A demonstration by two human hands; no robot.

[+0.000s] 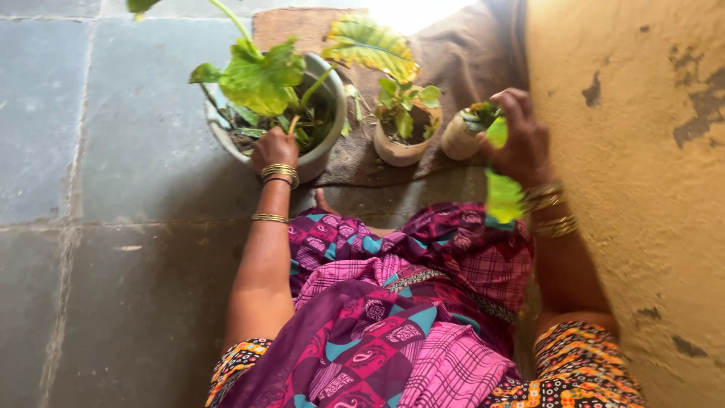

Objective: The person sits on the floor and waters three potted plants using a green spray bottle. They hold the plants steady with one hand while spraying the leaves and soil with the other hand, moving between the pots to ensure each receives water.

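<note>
Nearby, middle pot [405, 143] between hands; wall [642, 189] right.

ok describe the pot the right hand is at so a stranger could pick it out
Three pots stand in a row on the brown mat by the yellow wall. It is the small pot nearest the wall, under the right hand: smallest, tilted, the least foliage.

Pink-purple patterned sari [393, 317] — seemingly paisley
</note>
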